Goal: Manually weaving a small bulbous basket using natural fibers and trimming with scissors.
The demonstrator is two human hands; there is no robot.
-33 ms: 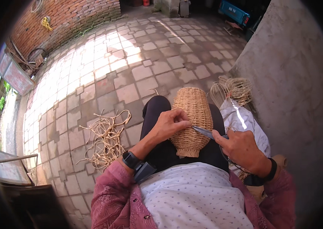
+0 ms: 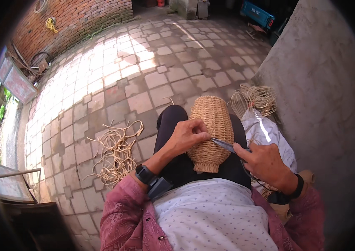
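Observation:
A tan woven basket (image 2: 211, 113), narrowing to a neck at its near end, lies across my lap between my dark-trousered thighs. Against its left side rests my left hand (image 2: 189, 134), thumb and forefinger pinched together at the weave; what lies between those fingertips is too small to make out. My right hand (image 2: 266, 162) grips a pair of grey pointed scissors (image 2: 224, 144), their handle mostly hidden by the fingers. The blades point left, and their tip meets the basket's surface close beside my left thumb.
Loose tan cords (image 2: 116, 152) lie heaped on the paved floor (image 2: 139, 102) at my left. To my right are a white sack (image 2: 269, 129), a coil of thin strands (image 2: 261, 99) and a grey wall (image 2: 320, 83). A brick wall (image 2: 81, 21) stands far left, a blue vehicle (image 2: 257, 14) far right.

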